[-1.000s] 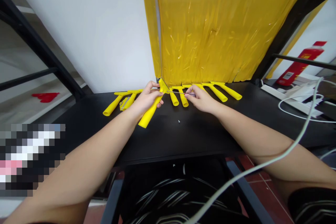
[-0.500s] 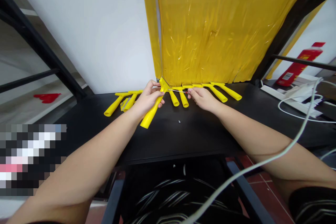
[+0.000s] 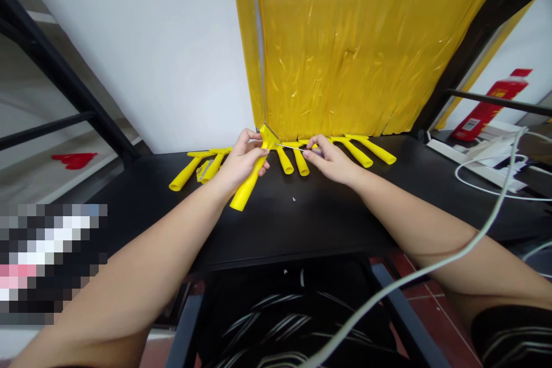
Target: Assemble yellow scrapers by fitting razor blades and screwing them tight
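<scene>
My left hand is closed around the neck of a yellow plastic scraper. Its hollow tube handle slants down toward me, and a thin dark blade edge shows along its wide head. From the right, my right hand pinches a slim screwdriver, most of whose handle the fingers hide. The screwdriver's thin metal shaft points left, its tip at the scraper's head; whether it sits in a screw is too small to tell. Behind both hands, several more yellow scrapers lie in a row.
The black tabletop carries a tiny white bit in front of my hands. A red bottle and white power strips with cables stand at right. A white cable hangs across my right forearm. Yellow plastic sheeting covers the back.
My right hand's fingers have shifted on the screwdriver handle, with the index finger now raised higher. The scraper stays nearly in place in my left hand.
</scene>
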`<state>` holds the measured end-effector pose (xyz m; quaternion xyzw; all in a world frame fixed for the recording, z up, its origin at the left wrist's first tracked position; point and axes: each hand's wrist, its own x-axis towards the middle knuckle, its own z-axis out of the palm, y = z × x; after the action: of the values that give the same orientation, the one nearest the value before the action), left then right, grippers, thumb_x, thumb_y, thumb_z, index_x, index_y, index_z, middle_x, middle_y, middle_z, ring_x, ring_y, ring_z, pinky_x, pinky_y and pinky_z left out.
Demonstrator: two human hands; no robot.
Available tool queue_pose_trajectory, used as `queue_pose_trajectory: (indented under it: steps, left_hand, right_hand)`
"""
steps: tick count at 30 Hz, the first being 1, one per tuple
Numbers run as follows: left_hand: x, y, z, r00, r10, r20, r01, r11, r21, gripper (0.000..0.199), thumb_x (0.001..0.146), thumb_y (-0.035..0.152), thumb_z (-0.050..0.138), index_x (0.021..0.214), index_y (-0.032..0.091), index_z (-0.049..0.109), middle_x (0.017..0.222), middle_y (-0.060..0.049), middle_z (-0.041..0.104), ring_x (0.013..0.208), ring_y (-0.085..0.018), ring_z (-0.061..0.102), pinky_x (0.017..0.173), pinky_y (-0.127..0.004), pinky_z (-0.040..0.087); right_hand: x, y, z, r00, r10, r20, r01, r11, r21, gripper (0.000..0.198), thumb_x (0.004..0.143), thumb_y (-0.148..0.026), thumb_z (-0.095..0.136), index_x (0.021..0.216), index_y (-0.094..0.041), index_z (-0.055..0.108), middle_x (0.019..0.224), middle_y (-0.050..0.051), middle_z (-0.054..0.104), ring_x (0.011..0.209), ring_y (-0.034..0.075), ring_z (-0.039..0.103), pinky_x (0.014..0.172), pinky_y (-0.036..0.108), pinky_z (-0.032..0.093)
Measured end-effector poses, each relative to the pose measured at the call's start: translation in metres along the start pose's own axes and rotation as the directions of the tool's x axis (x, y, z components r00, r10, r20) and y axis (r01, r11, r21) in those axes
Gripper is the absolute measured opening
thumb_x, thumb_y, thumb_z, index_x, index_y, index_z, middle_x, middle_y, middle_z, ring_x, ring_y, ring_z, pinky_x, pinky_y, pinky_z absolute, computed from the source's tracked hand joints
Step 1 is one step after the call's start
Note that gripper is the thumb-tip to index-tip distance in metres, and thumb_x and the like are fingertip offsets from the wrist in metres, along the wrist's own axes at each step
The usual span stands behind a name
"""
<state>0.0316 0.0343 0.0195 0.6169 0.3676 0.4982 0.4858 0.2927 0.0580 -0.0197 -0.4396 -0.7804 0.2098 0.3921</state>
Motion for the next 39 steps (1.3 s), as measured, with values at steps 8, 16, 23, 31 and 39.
queue_pose_trajectory:
  steps: [8,16,23,31,39]
  left_hand:
    - [0.001,-0.005,-0.002,0.998,0.047,0.029,-0.047,0.999,-0.004,0.038,0.081,0.020,0.068,0.103,0.027,0.038,0.091,0.004,0.059,0.057,-0.010,0.064,0.045,-0.020,0.046]
    - [0.007,-0.009,-0.007,0.997,0.070,0.029,-0.070,0.997,-0.010,0.038,0.082,0.020,0.068,0.104,0.027,0.038,0.090,0.005,0.059,0.055,-0.010,0.064,0.044,-0.019,0.046]
    - [0.007,-0.011,-0.008,0.994,0.105,0.024,-0.105,0.994,-0.004,0.037,0.082,0.020,0.068,0.104,0.026,0.039,0.091,0.004,0.060,0.055,-0.009,0.065,0.044,-0.019,0.046]
    - [0.011,-0.018,-0.012,0.985,0.169,0.027,-0.169,0.986,-0.016,0.038,0.084,0.021,0.069,0.105,0.027,0.038,0.094,0.005,0.059,0.055,-0.009,0.065,0.044,-0.019,0.046]
    - [0.009,-0.021,-0.013,0.978,0.193,0.072,-0.196,0.980,0.023,0.038,0.084,0.022,0.071,0.101,0.026,0.038,0.100,0.003,0.058,0.053,-0.006,0.062,0.040,-0.017,0.045]
  right_hand:
    - [0.003,0.003,0.003,0.997,0.067,-0.037,-0.070,0.995,-0.074,0.051,0.107,-0.058,0.039,0.081,-0.021,0.061,0.073,0.004,0.062,0.073,0.021,0.057,0.073,0.035,0.042]
    - [0.002,-0.002,0.007,0.988,-0.004,-0.156,-0.011,0.995,-0.097,0.032,0.102,-0.051,0.054,0.088,-0.022,0.058,0.072,0.002,0.062,0.068,0.020,0.056,0.068,0.033,0.040]
    - [-0.001,-0.002,0.007,0.993,-0.079,-0.086,0.077,0.997,-0.028,0.027,0.100,-0.049,0.059,0.103,-0.022,0.056,0.078,0.000,0.063,0.066,0.018,0.054,0.066,0.031,0.040]
    - [-0.001,-0.009,0.011,0.989,-0.062,-0.137,0.050,0.995,-0.087,0.036,0.104,-0.048,0.055,0.078,-0.023,0.052,0.066,-0.001,0.052,0.063,0.017,0.046,0.062,0.032,0.032]
    - [0.001,-0.017,0.015,0.908,0.307,0.286,-0.419,0.665,0.618,0.047,0.106,-0.049,0.055,0.069,-0.025,0.037,0.054,-0.010,0.022,0.046,0.009,0.014,0.044,0.024,0.017]
